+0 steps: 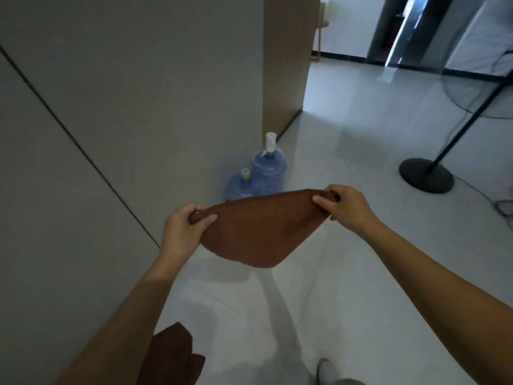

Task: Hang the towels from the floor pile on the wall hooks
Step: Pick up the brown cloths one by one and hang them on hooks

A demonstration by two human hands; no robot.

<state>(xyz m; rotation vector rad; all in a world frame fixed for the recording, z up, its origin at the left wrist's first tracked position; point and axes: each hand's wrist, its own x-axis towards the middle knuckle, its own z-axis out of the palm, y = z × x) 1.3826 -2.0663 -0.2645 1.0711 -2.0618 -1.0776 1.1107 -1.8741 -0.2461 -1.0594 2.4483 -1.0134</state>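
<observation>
Pale floor beneath; left hand, right hand pinching brown towel corners

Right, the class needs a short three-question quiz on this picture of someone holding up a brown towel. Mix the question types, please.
1. True or false: the brown cloth towel already hangs on a wall hook.
2. How many blue plastic water bottles stand by the grey wall? A one, B two, C four.
3. Is the left hand or the right hand nearer the round black stand base?
Key: 1 false, both hands hold it up by its top corners; 2 B; 3 right.
</observation>
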